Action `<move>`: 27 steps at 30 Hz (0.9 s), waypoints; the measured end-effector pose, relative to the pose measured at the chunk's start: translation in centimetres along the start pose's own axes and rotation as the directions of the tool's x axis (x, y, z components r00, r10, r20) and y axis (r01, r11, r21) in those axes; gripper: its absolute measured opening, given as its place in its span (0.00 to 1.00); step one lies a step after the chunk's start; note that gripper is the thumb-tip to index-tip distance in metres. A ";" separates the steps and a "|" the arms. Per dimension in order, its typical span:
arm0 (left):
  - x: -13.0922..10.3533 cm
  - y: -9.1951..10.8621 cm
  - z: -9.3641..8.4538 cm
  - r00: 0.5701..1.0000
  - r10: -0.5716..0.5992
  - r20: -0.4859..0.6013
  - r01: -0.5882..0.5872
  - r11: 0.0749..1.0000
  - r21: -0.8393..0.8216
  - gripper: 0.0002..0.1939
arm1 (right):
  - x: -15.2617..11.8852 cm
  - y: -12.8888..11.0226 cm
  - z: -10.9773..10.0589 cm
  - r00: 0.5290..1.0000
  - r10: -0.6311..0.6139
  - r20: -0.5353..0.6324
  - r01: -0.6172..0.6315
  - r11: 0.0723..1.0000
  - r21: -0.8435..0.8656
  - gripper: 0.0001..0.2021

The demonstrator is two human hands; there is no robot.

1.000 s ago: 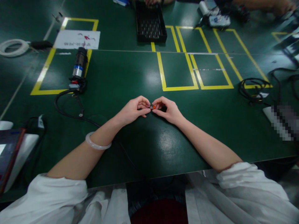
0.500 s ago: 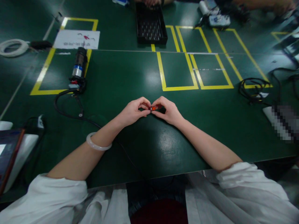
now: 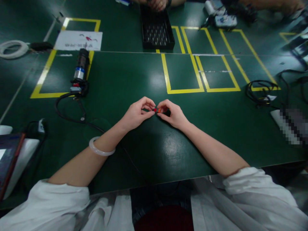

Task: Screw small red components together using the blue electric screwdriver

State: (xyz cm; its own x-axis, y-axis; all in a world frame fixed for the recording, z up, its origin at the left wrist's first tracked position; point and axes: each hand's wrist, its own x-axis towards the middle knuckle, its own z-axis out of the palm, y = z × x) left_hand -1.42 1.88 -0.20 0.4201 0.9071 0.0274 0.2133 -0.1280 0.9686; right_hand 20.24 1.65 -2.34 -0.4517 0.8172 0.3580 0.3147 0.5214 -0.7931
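Observation:
Above the middle of the green table (image 3: 134,77), my two hands meet fingertip to fingertip. My left hand (image 3: 139,113) pinches a tiny red piece (image 3: 155,110) between thumb and fingers. An orange piece (image 3: 159,110) is pinched in the fingertips of my right hand (image 3: 173,113). The red and orange parts sit side by side; whether they are joined, and what kind they are, is too small to tell. A white bangle (image 3: 101,150) circles my left wrist.
A black tray (image 3: 157,46) with rows of small metal pins stands at the far side, a person's hands (image 3: 157,4) over it. A dark cylindrical tool (image 3: 81,69) with a cable lies left, by a printed sheet (image 3: 78,40). Coiled black cable (image 3: 261,91) lies right.
The red part now shows at my left fingertips, and my hands have shifted very slightly. Across the table, the black tray has slid a little towards me and the other person's hands moved right.

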 end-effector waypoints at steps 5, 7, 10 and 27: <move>-0.1 -0.1 0.0 0.998 0.058 0.005 -0.058 0.995 0.078 0.15 | 0.0 0.0 0.0 1.000 0.023 -0.005 -0.023 1.000 0.018 0.04; -0.1 -0.2 0.0 0.996 0.088 0.006 -0.088 0.990 0.110 0.14 | 0.0 0.1 0.0 0.999 0.036 -0.008 -0.035 0.998 0.051 0.04; -0.1 -0.3 0.1 0.991 0.132 -0.001 -0.130 0.978 0.163 0.12 | 0.0 0.1 0.1 0.998 0.066 -0.022 -0.063 0.992 0.111 0.05; -0.6 0.7 0.2 0.979 0.201 -0.038 -0.177 0.927 0.331 0.12 | 0.1 0.4 0.1 0.998 0.060 -0.027 -0.055 0.985 0.160 0.08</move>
State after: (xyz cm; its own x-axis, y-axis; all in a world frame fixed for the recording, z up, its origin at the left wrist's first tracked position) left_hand -1.30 1.18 0.39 0.4203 0.8776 0.2305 0.4151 -0.4119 0.8112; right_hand 20.20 1.93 -2.69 -0.4089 0.8536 0.3229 0.2010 0.4294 -0.8805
